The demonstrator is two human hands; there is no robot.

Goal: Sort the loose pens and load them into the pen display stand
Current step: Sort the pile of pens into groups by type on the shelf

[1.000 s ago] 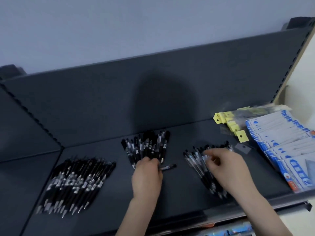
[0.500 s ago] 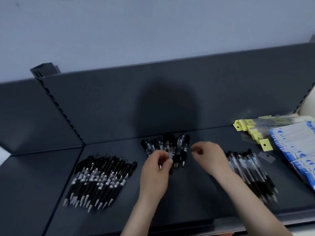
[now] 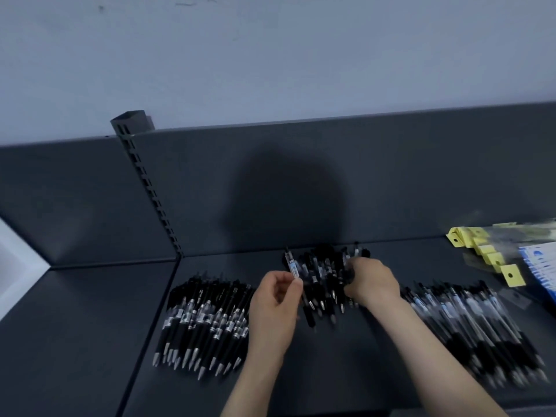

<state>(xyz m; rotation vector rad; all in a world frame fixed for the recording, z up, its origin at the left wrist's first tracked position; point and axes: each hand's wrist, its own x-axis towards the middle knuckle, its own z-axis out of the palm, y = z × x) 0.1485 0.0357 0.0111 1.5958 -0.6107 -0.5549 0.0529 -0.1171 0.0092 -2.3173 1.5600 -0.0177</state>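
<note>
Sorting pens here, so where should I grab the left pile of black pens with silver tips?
Probably across the mid-barrels of the left pile of black pens, from above: they lie parallel, tips toward you, so a sideways squeeze bundles them.

The left grip point(image 3: 275, 299), a bare hand, was raised palm-inward with its wrist nearly straight. Its thumb and forefinger tips pinched the lower end of a slim black pen with a clear labelled barrel point(image 3: 292, 267), and the other fingers were loosely curled beneath. Its bare forearm rose steeply from the lower edge of the view. The right grip point(image 3: 373, 281) lay knuckles-up, wrist bent slightly inward, with its fingers point(image 3: 350, 267) curled down out of sight, so whether they closed on anything could not be told. The right forearm stretched in diagonally from the lower right corner, and the two grips sat near each other without touching.
</note>
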